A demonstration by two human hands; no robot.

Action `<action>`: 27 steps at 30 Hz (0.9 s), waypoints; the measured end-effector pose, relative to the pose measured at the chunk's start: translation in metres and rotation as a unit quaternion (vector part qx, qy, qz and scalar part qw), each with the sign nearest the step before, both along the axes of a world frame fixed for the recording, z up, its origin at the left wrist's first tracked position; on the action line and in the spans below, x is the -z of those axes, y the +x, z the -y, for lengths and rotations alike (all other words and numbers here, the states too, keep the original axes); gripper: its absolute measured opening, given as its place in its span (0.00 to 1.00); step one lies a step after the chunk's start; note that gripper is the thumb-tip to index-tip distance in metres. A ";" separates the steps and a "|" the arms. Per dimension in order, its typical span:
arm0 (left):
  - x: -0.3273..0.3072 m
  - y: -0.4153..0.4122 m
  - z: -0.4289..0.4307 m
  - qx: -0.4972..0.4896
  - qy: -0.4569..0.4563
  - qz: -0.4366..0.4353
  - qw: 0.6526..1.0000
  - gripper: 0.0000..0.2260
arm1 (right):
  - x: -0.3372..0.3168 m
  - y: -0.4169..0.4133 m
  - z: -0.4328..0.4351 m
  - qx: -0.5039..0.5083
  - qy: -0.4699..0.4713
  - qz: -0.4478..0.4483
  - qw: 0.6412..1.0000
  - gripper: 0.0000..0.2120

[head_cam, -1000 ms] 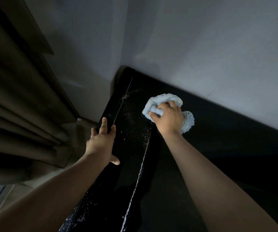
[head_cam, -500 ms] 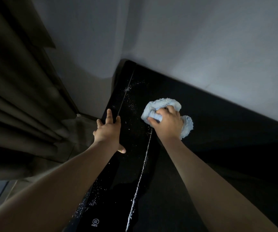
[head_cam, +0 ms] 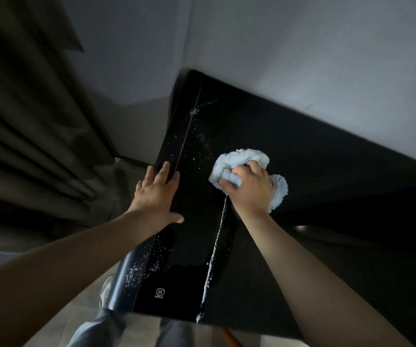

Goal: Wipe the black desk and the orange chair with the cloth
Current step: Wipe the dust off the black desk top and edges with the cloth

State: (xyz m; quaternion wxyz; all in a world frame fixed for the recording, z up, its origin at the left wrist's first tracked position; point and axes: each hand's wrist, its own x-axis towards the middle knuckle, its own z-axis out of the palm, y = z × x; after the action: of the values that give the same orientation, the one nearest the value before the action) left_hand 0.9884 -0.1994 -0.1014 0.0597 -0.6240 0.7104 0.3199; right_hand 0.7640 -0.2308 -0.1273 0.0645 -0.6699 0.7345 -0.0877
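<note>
A: You stand at a black surface (head_cam: 314,176) pushed into the corner of a pale grey wall (head_cam: 302,58), with a dark curtain (head_cam: 26,146) hanging to your left. What is nearest you?

B: Your legs in grey trousers (head_cam: 96,329) at the near edge, and a shoe (head_cam: 105,291) on the floor beside the surface's left side. An orange sliver (head_cam: 229,336) shows under the near edge; you cannot tell what it belongs to.

A: And on the surface itself?

B: A small white logo (head_cam: 160,292) sits near the front. Just right of it, a thin white line of residue (head_cam: 215,249) runs away from you toward your right hand. White specks (head_cam: 141,266) are scattered along the left edge.

A: Where are your hands?

B: Your left hand (head_cam: 155,194) lies flat on the left edge, fingers straight and slightly spread, thumb out to the side. Your right hand (head_cam: 248,191) is farther in, fingers curled round the light blue cloth (head_cam: 242,160), which is bunched up and pressed to the surface at the far end of the white line.

A: Beyond that?

B: More specks (head_cam: 201,136) toward the far left corner, then the wall.
</note>
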 end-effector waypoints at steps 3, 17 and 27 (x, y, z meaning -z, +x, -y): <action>-0.001 0.004 -0.028 0.056 0.004 -0.008 0.998 0.48 | 0.000 0.003 -0.017 0.005 -0.003 -0.006 1.000 0.17; 0.008 0.020 -0.079 0.101 0.037 0.015 0.994 0.50 | -0.003 0.020 -0.088 0.021 0.003 -0.006 1.000 0.16; 0.008 0.018 -0.080 0.094 0.033 0.011 0.995 0.51 | -0.005 0.034 -0.140 0.038 -0.009 -0.004 0.999 0.15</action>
State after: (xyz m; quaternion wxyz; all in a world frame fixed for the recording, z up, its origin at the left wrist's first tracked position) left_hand 1.0065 -0.1193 -0.1092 0.1174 -0.5559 0.7540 0.3295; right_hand 0.7984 -0.0913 -0.1228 0.0528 -0.6423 0.7589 -0.0941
